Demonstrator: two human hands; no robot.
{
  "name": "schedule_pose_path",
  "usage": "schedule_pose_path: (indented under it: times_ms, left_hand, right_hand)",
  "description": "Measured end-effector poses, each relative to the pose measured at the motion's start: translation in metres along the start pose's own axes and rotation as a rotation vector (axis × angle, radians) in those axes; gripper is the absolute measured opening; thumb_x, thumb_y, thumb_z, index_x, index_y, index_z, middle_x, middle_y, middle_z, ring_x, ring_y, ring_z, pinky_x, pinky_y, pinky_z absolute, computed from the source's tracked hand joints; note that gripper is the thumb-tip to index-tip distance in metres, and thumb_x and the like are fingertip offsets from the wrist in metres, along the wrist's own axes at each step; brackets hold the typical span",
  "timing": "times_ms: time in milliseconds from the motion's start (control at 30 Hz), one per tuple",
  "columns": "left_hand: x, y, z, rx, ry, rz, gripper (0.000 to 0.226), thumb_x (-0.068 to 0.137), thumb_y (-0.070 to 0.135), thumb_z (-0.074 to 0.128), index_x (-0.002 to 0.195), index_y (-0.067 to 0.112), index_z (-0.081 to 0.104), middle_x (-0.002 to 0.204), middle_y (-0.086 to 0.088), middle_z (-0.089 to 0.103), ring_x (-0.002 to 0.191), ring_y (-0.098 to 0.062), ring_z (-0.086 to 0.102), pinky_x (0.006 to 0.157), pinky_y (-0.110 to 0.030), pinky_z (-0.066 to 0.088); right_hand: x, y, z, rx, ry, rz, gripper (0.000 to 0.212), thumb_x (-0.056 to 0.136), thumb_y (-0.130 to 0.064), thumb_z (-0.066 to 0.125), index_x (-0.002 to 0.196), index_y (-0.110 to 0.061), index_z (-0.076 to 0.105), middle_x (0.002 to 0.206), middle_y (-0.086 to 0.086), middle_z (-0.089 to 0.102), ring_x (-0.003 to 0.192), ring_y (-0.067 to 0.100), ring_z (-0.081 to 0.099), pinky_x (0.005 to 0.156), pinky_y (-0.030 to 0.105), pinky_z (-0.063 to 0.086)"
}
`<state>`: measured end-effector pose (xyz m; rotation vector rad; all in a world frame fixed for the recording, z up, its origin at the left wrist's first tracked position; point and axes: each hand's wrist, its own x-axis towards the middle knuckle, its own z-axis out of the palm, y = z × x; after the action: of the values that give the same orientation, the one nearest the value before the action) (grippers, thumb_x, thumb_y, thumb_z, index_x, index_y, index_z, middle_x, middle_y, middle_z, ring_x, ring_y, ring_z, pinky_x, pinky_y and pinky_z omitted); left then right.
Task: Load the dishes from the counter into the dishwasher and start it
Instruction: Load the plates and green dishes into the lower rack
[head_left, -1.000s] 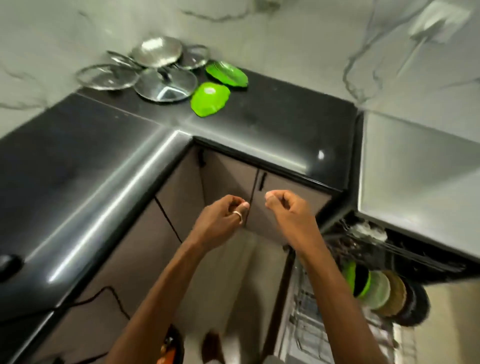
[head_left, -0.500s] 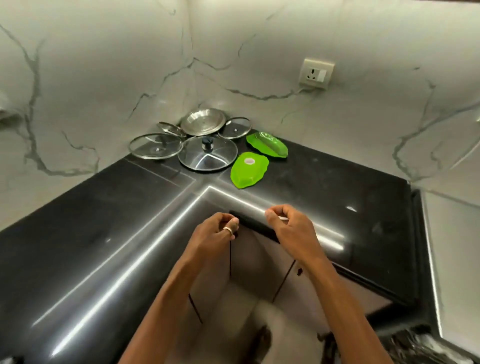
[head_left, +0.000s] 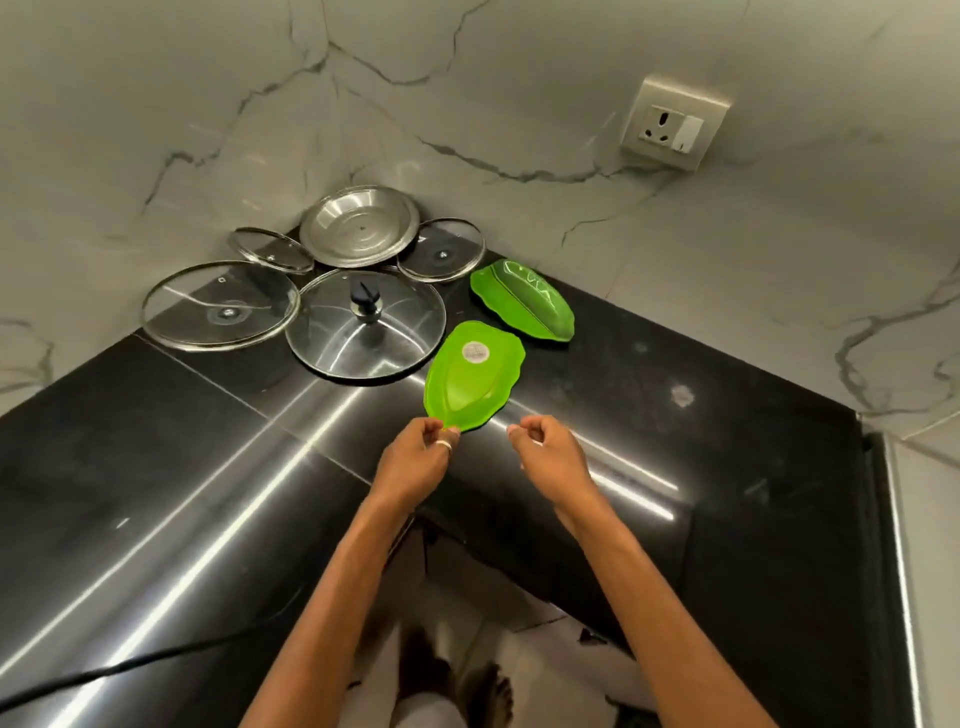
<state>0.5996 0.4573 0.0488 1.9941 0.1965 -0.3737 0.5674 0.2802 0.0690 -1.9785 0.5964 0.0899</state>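
Both hands reach over the inner corner of the black counter (head_left: 156, 467), toward the dishes gathered against the marble wall (head_left: 571, 78). Furthest back sits a steel plate (head_left: 359, 226), flanked by a small glass lid (head_left: 271, 249) on its left and another glass lid (head_left: 441, 250) on its right; in front of them lie a large glass lid (head_left: 221, 306) and a knobbed lid (head_left: 366, 322), whose rims overlap. A second green leaf dish (head_left: 522, 301) rests right way up near the wall, just beyond the nearer green leaf dish (head_left: 475, 379), which lies face down with a round sticker showing, touching the knobbed lid's rim. A wall socket (head_left: 672, 124) is set higher on the right, and a dark cable (head_left: 130, 670) runs across the counter's near left. Nothing stands between the hands and the nearer dish. The left hand (head_left: 415, 457), with a ring on one finger, pinches that dish's near tip, which still lies on the counter. The right hand (head_left: 545, 452) hovers just beside it with fingers curled, seemingly around nothing, though its palm is hidden. Half a second ago both hands were short of the dish, over the counter's edge; since then the left has closed the gap to its tip.
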Motion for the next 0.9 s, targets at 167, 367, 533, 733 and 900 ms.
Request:
schedule_pose_path:
  times_ms: [167, 367, 533, 733, 900]
  left_hand:
    - [0.078, 0.007, -0.001, 0.108, 0.010, -0.007, 0.045, 0.095, 0.040, 0.063, 0.130, 0.012, 0.061, 0.126, -0.009, 0.068, 0.118, -0.027, 0.062, 0.103, -0.044, 0.048]
    - [0.121, 0.005, 0.010, 0.310, -0.016, -0.022, 0.060, 0.090, 0.047, 0.062, 0.134, 0.006, 0.057, 0.132, -0.020, 0.061, 0.126, -0.040, 0.054, 0.106, -0.045, 0.043]
    - [0.132, 0.014, 0.023, 0.428, -0.039, -0.057, 0.060, 0.095, 0.044, 0.059, 0.138, 0.003, 0.048, 0.142, -0.023, 0.047, 0.134, -0.043, 0.040, 0.109, -0.045, 0.033]
    - [0.145, 0.030, 0.034, 0.359, -0.005, -0.186, 0.071, 0.091, 0.050, 0.064, 0.141, 0.004, 0.041, 0.146, -0.025, 0.040, 0.136, -0.045, 0.036, 0.110, -0.049, 0.034]
    - [0.163, 0.024, 0.034, 0.147, -0.001, -0.354, 0.088, 0.071, 0.068, 0.068, 0.132, 0.007, 0.054, 0.138, -0.023, 0.053, 0.127, -0.043, 0.052, 0.106, -0.049, 0.045]
  right_hand:
    - [0.050, 0.004, 0.030, 0.027, 0.022, 0.125, 0.035, 0.083, -0.050, 0.062, 0.107, -0.025, 0.060, 0.108, 0.001, 0.070, 0.101, 0.024, 0.068, 0.092, 0.050, 0.055]
    - [0.081, -0.015, 0.045, -0.025, 0.097, 0.147, 0.028, 0.094, -0.034, 0.061, 0.118, -0.018, 0.060, 0.101, -0.007, 0.059, 0.096, 0.015, 0.058, 0.082, 0.032, 0.046]
    - [0.110, -0.023, 0.054, -0.051, 0.148, 0.152, 0.035, 0.090, -0.033, 0.063, 0.118, -0.013, 0.057, 0.120, 0.009, 0.060, 0.110, 0.028, 0.059, 0.091, 0.041, 0.050]
    - [0.129, -0.018, 0.059, -0.111, 0.100, 0.199, 0.056, 0.081, -0.042, 0.061, 0.127, -0.011, 0.052, 0.126, 0.011, 0.058, 0.114, 0.033, 0.059, 0.094, 0.048, 0.052]
    - [0.140, -0.011, 0.060, -0.133, 0.094, 0.200, 0.069, 0.078, -0.048, 0.060, 0.134, -0.010, 0.049, 0.130, 0.011, 0.057, 0.117, 0.034, 0.058, 0.097, 0.049, 0.052]
